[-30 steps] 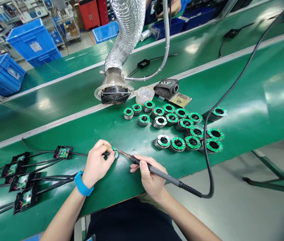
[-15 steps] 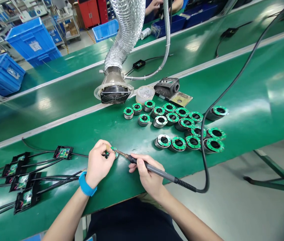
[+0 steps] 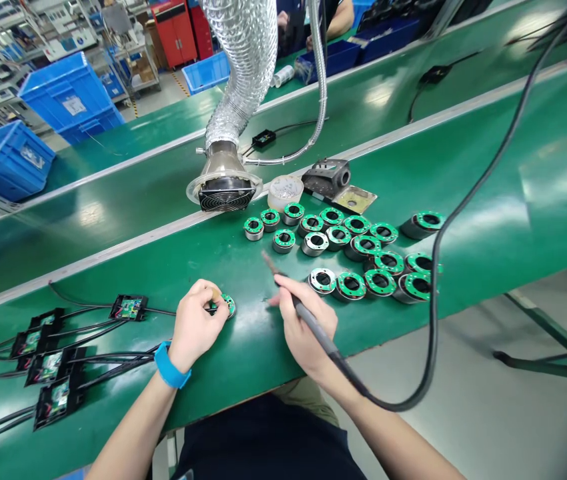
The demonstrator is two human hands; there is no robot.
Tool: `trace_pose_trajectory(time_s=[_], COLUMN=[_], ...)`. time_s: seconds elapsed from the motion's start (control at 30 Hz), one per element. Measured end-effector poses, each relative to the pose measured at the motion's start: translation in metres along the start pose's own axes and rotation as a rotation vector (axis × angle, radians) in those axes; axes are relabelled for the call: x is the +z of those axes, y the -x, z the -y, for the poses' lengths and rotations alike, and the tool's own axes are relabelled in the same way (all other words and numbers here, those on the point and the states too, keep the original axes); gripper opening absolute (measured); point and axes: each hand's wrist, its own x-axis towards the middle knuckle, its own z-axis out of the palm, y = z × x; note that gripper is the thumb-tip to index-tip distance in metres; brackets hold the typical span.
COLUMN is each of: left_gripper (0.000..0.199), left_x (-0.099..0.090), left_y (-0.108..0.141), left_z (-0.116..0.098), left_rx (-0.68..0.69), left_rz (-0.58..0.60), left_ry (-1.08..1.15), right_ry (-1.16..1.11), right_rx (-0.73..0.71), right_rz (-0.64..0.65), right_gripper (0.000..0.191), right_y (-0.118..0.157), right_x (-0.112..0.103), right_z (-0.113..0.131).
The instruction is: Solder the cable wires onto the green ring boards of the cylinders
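My left hand (image 3: 198, 323), a blue band on its wrist, is closed in a pinch on a black cable (image 3: 161, 311). The cable's end is mostly hidden by the fingers. Right at those fingertips lies a small ring-shaped part with a green circuit board (image 3: 231, 305), partly covered by the hand. My right hand (image 3: 308, 320) is wrapped round the handle of a soldering iron (image 3: 313, 325). Its tip points up and left over the table, apart from the ring-shaped part.
Several metal rings topped with green boards (image 3: 351, 285) stand to the right. Behind them are a white tub (image 3: 284, 193) and an iron stand (image 3: 333, 177). A fume duct (image 3: 243, 73) hangs ahead. Open black boxes with boards (image 3: 128, 307) lie left. The iron's cord (image 3: 433, 320) loops right.
My right hand has drawn the soldering iron away from the ring-shaped part, its tip now raised further up and right. My left hand keeps its pinch at the same place. The view shifted slightly.
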Motion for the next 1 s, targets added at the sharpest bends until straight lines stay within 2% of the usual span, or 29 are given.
trace_pose_trajectory(time_s=[0.13,0.27,0.37,0.47,0.57,0.63,0.67,0.73,0.8,0.87,0.93,1.0], left_gripper=[0.017,0.017,0.019,0.019,0.008,0.044,0.056,0.055,0.043,0.034,0.025,0.026], left_x=[-0.001,-0.001,-0.001,-0.002,-0.004,-0.006,-0.008,-0.015,-0.031,-0.056,-0.087,-0.119], left_y=[0.000,0.003,0.006,0.010,0.018,0.024,0.025,0.020,0.002,-0.031,-0.077,-0.131], left_z=[0.001,0.002,0.003,0.005,0.007,0.008,0.008,0.007,0.009,0.015,0.025,0.038], left_rx=[0.000,0.030,0.058,0.089,0.127,0.153,0.161,0.163,0.140,0.086,0.010,-0.044], left_rz=[0.003,-0.021,-0.045,-0.058,-0.073,-0.007,0.055,0.187,0.236,0.199,0.122,0.034], left_ry=[-0.026,-0.083,-0.138,-0.178,-0.244,-0.358,-0.428,-0.559,-0.675,-0.786,-0.868,-0.901], right_ry=[0.322,0.481,0.554,0.590,0.488,0.361,0.300,0.213,0.182,0.188,0.210,0.225], right_rx=[-0.091,-0.114,-0.149,-0.183,-0.206,-0.222,-0.231,-0.255,-0.285,-0.306,-0.311,-0.305], right_rz=[-0.004,0.140,0.231,0.224,0.225,0.241,0.243,0.225,0.191,0.157,0.130,0.118], right_gripper=[0.030,0.042,0.042,0.039,0.036,0.033,0.033,0.033,0.036,0.038,0.037,0.034], right_y=[-0.039,-0.059,-0.061,-0.054,-0.035,-0.017,-0.008,0.007,0.015,0.016,0.013,0.010], right_x=[0.011,0.030,0.038,0.036,0.033,0.031,0.031,0.031,0.031,0.031,0.032,0.035], right_z=[-0.012,-0.032,-0.039,-0.036,-0.028,-0.024,-0.024,-0.026,-0.030,-0.033,-0.034,-0.034])
